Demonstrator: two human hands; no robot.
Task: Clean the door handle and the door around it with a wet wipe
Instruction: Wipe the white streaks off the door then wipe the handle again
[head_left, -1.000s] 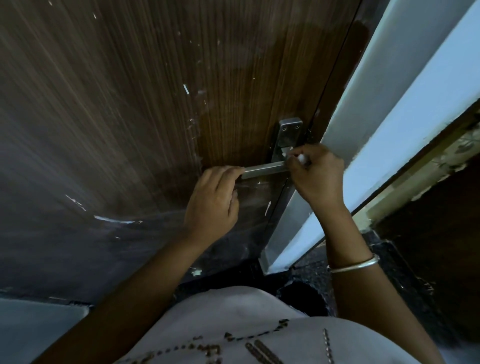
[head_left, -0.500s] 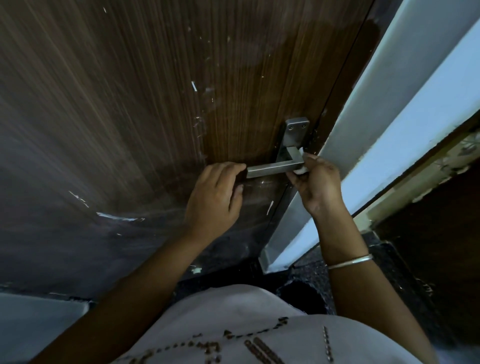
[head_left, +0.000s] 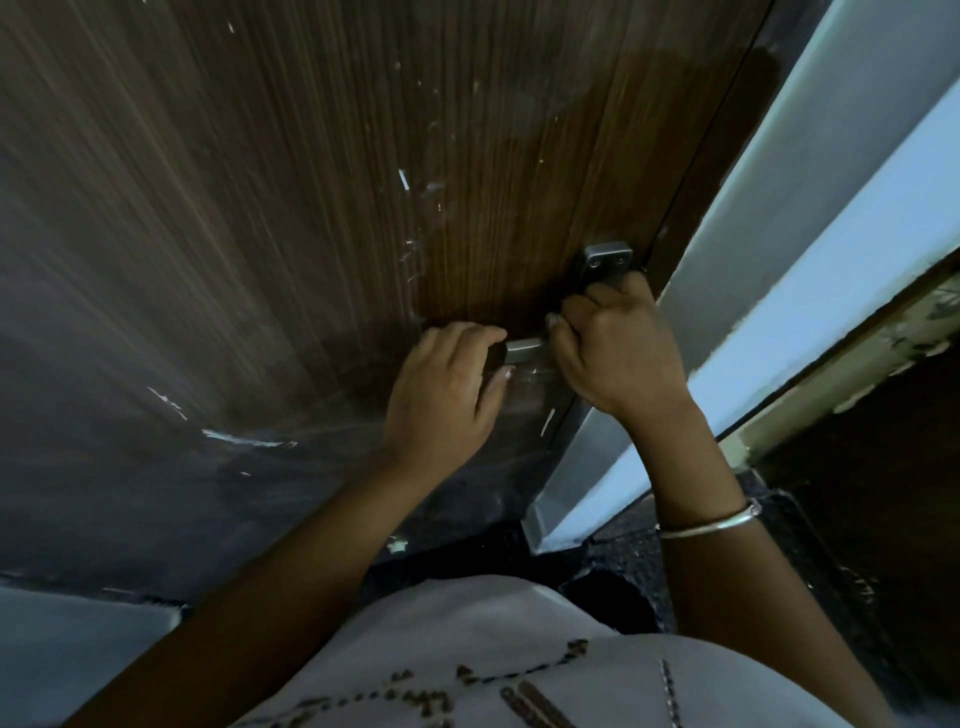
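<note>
Right hand (head_left: 618, 345): we are logging it as shifted up over the lever since half a second ago, fingers curling round the door handle (head_left: 524, 348) just below the backplate (head_left: 608, 262); the wet wipe is hidden.
Left hand (head_left: 447, 384): we are seeing it gripping the lever's free end.
Door handle: sitting at the right edge of the brown door (head_left: 311, 208), a short bare stretch showing between the hands.
Bangle (head_left: 711, 525): circling the right wrist.

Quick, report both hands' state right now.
Left hand: curled round the free end of the door handle.
Right hand: curled round the same handle near its plate; no wipe shows.
</note>
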